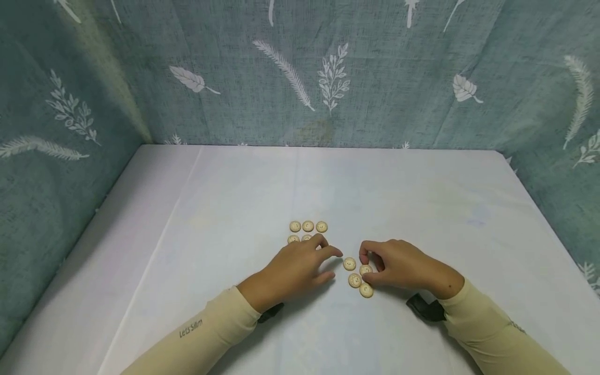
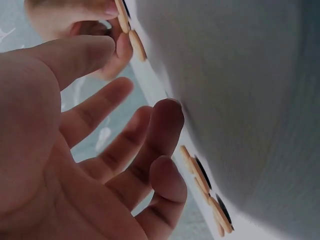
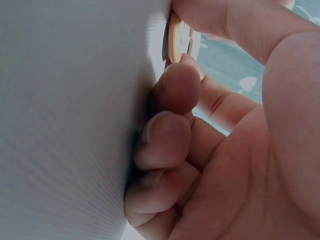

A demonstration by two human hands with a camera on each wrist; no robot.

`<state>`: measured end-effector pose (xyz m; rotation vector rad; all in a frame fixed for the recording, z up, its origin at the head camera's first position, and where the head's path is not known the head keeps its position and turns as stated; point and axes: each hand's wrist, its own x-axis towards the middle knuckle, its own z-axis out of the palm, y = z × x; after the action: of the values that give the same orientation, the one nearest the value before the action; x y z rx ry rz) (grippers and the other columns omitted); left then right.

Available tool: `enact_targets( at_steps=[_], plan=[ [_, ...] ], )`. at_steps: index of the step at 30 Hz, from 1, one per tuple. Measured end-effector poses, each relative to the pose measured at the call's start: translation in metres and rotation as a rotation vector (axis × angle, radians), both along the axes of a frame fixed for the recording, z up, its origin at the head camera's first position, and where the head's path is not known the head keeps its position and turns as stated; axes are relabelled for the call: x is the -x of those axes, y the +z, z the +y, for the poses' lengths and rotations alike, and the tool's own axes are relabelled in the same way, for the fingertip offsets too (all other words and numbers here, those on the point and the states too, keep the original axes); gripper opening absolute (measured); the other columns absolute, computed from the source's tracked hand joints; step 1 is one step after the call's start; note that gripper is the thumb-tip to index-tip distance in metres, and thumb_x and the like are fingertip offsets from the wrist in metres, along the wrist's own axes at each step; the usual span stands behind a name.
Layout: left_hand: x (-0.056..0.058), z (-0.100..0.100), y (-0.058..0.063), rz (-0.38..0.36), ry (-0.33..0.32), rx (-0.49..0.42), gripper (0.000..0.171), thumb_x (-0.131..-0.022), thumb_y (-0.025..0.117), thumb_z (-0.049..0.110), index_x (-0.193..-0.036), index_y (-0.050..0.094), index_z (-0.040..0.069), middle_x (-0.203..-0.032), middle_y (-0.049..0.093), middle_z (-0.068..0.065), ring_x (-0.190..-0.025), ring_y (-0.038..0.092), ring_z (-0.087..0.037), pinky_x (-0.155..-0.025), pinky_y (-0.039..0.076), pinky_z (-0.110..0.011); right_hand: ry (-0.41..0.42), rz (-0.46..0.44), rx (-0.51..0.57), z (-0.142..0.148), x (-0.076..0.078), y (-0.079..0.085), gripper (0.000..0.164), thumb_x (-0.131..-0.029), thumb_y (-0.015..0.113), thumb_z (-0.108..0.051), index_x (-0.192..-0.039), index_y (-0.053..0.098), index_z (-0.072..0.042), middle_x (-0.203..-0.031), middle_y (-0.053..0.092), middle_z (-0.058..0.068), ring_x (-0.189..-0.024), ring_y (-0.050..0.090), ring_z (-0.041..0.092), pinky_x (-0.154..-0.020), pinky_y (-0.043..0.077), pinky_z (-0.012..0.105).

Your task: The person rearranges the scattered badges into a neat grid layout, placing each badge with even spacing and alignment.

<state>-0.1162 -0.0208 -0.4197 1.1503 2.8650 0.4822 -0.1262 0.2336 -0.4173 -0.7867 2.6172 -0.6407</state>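
Right hand (image 1: 400,264) is pinching a round tan wooden button (image 1: 367,269) — likely light, stiff, best rim-held — left hand (image 1: 296,267) is hanging loose, empty.

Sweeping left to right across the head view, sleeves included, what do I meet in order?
Beige fabric left sleeve, left hand, leftmost round cream button between the hands, right hand, beige fabric right sleeve.

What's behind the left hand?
Beyond the left hand, three round buttons show whole; at least two partly covered buttons peek out. Anything fully covered can't be seen.
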Motion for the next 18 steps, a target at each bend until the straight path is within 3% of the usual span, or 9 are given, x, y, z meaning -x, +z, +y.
enact_targets(
  at_steps=[10, 18],
  plan=[
    [-0.0046, 0.003, -0.0004, 0.013, -0.078, -0.006, 0.038, -0.092, 0.072, 0.031, -0.129, 0.065, 0.026, -0.113, 0.062, 0.002, -0.076, 0.059, -0.01, -0.067, 0.049, -0.026, 0.005, 0.006, -0.01, -0.0002, 0.0008, 0.001, 0.02, -0.083, 0.074, -0.028, -0.088, 0.055, -0.026, -0.06, 0.045, -0.014, -0.052, 0.041, -0.001, -0.052, 0.032, 0.021],
    [-0.0077, 0.0053, 0.0004, 0.026, -0.15, 0.037, 0.04, -0.093, 0.07, 0.031, -0.132, 0.062, 0.027, -0.114, 0.065, 0.003, -0.089, 0.063, -0.012, -0.073, 0.049, -0.03, 0.002, -0.003, -0.012, 0.0006, 0.0009, -0.0012, 0.02, -0.084, 0.074, -0.028, -0.089, 0.055, -0.026, -0.061, 0.045, -0.014, -0.053, 0.041, 0.0, -0.053, 0.033, 0.021]
  ],
)
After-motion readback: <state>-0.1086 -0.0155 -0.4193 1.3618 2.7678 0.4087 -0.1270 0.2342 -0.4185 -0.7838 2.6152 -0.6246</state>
